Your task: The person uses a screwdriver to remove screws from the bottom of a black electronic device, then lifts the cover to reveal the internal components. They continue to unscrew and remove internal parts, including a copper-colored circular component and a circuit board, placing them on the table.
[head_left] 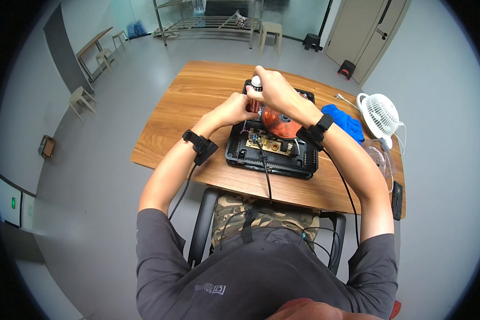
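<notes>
The white-topped object (256, 81) sits between fingers (254, 95) of the right hand (278, 89).

You wear a dark gray shirt (304, 272) and blotchy green-brown pants (234, 205). Two black wristbands (200, 145) have black cords (352, 201).

A head-worn fisheye looks down on hands (276, 92) and table (189, 101).
</notes>
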A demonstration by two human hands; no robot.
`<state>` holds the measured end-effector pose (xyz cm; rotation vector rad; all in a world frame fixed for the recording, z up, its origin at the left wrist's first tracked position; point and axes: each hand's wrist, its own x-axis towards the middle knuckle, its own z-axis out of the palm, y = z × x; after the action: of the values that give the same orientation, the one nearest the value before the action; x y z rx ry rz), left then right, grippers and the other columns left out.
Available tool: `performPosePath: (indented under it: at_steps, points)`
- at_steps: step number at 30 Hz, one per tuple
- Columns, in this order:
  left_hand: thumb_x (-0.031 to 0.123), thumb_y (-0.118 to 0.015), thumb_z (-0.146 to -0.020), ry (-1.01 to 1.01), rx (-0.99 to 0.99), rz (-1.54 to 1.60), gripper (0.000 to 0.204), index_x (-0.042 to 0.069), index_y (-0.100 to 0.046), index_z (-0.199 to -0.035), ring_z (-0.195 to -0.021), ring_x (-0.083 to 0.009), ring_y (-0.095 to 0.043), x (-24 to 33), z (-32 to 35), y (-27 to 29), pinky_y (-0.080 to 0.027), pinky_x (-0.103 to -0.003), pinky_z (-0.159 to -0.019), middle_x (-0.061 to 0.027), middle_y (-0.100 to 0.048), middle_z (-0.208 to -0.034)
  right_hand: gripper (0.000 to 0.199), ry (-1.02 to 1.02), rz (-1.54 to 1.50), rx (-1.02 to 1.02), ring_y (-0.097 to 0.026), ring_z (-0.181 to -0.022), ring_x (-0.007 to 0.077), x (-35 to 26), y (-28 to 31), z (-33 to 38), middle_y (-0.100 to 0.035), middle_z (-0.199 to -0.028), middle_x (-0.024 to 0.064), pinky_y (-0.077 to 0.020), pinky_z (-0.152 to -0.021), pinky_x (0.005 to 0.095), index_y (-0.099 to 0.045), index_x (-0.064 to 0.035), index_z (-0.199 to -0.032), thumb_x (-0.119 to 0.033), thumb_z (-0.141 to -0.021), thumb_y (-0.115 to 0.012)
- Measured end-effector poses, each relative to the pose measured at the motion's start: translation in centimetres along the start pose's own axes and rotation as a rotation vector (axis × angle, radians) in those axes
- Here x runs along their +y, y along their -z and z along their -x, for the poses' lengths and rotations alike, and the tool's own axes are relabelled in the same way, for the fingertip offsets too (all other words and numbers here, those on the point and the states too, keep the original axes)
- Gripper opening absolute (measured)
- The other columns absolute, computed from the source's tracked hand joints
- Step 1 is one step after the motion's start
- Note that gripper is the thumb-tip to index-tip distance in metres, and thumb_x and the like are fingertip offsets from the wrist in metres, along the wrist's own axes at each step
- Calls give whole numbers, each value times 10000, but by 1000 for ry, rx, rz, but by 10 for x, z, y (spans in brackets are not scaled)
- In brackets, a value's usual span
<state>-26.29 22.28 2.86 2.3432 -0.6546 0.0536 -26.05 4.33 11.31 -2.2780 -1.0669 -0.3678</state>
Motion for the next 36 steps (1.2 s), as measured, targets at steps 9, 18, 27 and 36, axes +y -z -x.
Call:
performPosePath:
  at_steps: [9, 18, 27, 36]
  points:
    - [154, -792, -775, -38, -12, -60, 333, 4, -647, -1035, -836, -309, -686, -9, 4, -10, -538, -399, -788, -168, -709, -905, 377, 4, -19, -40, -625, -836, 492, 11, -15, 9, -643, -878, 314, -505, -743, 494, -505, 66, -987, -261, -905, -674]
    - [150, -794, -774, -46, -34, -54, 339, 1, -646, -1040, -838, -306, -691, -2, 0, -11, -543, -396, -784, -172, -711, -903, 356, 6, -2, -28, -622, -862, 495, 14, -11, 13, -648, -854, 298, -506, -753, 511, -489, 54, -944, -258, -906, -656]
    - [158, -797, -779, -49, -48, -79, 370, 9, -653, -1086, -886, -326, -701, -6, -3, -13, -548, -408, -814, -188, -717, -952, 360, -6, -14, -18, -628, -850, 481, 18, -16, 16, -646, -878, 292, -501, -739, 494, -500, 52, -971, -256, -916, -678]
    - [170, -821, -764, -22, -7, -99, 393, -9, -647, -1067, -874, -324, -701, -7, -6, -20, -549, -409, -807, -195, -714, -939, 406, -19, 57, -43, -634, -857, 495, 26, -17, 11, -655, -885, 303, -520, -758, 506, -527, 57, -1000, -321, -920, -650]
